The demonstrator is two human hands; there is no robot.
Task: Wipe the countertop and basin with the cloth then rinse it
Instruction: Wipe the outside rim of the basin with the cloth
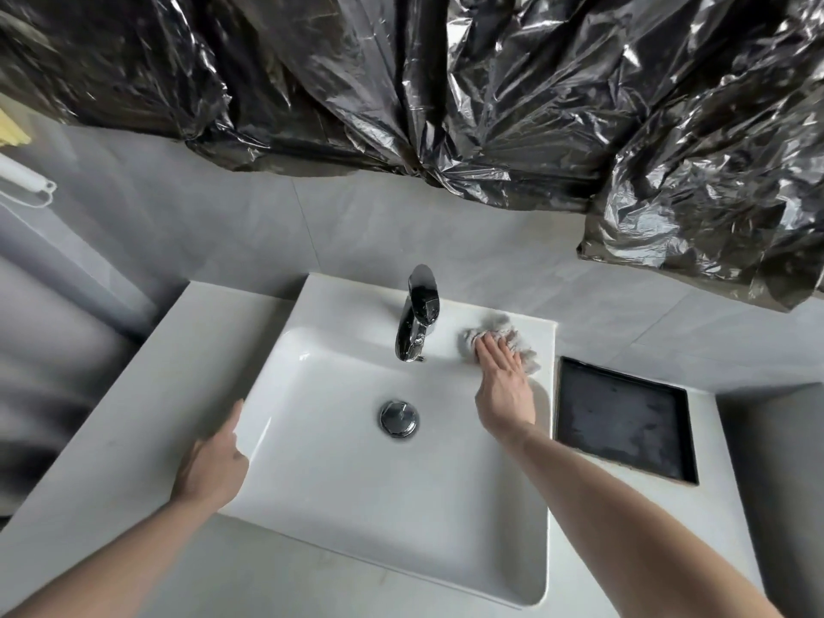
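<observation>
The pale grey stone tabletop (pixel 111 421) carries a white rectangular ceramic basin (pixel 356 475). The basin's left rim is touched by the left hand (pixel 212 468), fingers relaxed. A crumpled grey cloth (pixel 499 334) is pressed onto the basin's back ledge, right of the chrome tap (pixel 417 321), by the flat, straight-fingered right hand (pixel 504 385).

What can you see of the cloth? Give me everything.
The cloth is a small, pale grey rag that looks soft and fuzzy, bunched and crumpled rather than spread flat. It lies on the white basin's back ledge, right of the chrome faucet and apart from it. The right hand presses it down with straight fingers; crumpled edges stick out beyond the fingertips and to the right. Whether it is wet cannot be told.
</observation>
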